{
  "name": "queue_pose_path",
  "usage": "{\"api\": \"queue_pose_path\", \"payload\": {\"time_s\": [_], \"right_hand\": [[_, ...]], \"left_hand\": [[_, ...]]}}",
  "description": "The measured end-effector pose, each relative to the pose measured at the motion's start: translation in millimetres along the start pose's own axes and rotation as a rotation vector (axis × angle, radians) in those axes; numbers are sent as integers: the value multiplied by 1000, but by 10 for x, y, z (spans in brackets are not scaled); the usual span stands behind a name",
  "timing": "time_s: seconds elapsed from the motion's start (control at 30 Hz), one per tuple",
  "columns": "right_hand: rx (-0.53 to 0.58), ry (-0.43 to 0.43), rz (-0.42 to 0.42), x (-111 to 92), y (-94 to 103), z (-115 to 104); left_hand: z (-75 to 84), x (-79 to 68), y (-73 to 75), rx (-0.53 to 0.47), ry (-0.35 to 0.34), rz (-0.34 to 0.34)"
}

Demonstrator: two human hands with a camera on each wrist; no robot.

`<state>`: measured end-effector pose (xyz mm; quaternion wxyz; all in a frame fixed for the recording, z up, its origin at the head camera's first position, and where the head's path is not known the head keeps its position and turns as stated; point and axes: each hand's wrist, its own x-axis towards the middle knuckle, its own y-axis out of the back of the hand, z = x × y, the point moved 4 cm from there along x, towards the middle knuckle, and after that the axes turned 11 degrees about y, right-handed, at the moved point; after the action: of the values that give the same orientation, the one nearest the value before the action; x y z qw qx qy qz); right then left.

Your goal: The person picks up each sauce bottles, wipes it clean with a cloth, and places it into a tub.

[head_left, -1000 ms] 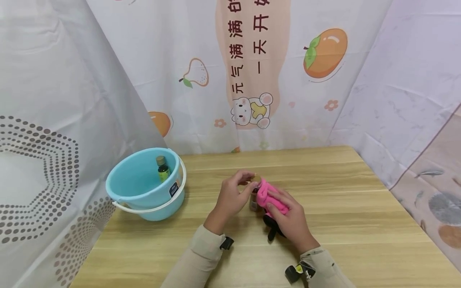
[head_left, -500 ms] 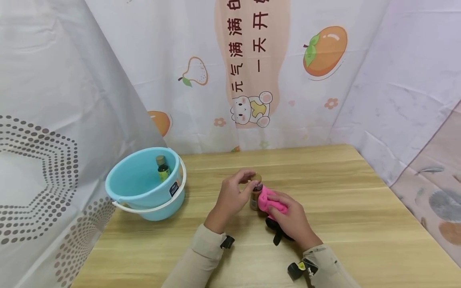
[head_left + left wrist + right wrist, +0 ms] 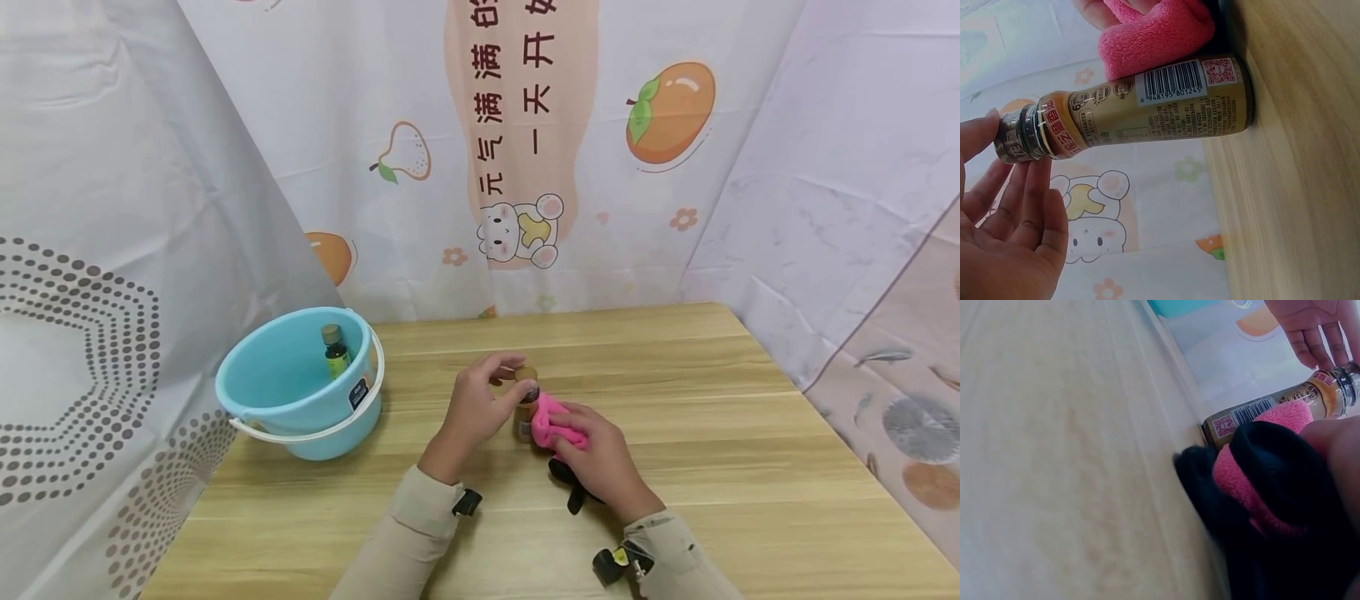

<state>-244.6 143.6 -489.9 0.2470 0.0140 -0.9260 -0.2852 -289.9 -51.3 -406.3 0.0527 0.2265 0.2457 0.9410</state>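
Observation:
A brown-gold glass bottle (image 3: 1166, 112) with a printed label and barcode stands upright on the table. My left hand (image 3: 478, 408) pinches its cap (image 3: 1013, 137) between thumb and fingers. Against the side of the bottle lies a folded pink towelling cloth (image 3: 551, 423), which my right hand (image 3: 606, 457) grips. Black fabric (image 3: 1285, 469) hangs from the same bundle below that hand. The right fingers are partly hidden by the bundle in the right wrist view.
To the left stands a light blue bucket (image 3: 262, 375) with a white handle (image 3: 322, 436). Inside it is a dark bottle (image 3: 336, 354) with a green-yellow label. A printed curtain (image 3: 420, 242) hangs behind the wooden table (image 3: 712, 417).
My right hand and the pink cloth have slid down the side of the bottle, from near the neck to its body. My left hand has stayed at the cap.

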Motion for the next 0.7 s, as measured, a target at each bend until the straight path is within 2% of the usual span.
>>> {"api": "queue_pose_path", "payload": {"time_s": [0.23,0.5,0.7], "right_hand": [[-39,0,-13,10,0,-20],[-48,-2,-15,0,3,-36],[-38,-7,-19,7,8,-45]], "left_hand": [[0,10,12,18,4,7],[-36,4,-13,88,-18,-2],[-38,-7,0,88,-13,26]]}}
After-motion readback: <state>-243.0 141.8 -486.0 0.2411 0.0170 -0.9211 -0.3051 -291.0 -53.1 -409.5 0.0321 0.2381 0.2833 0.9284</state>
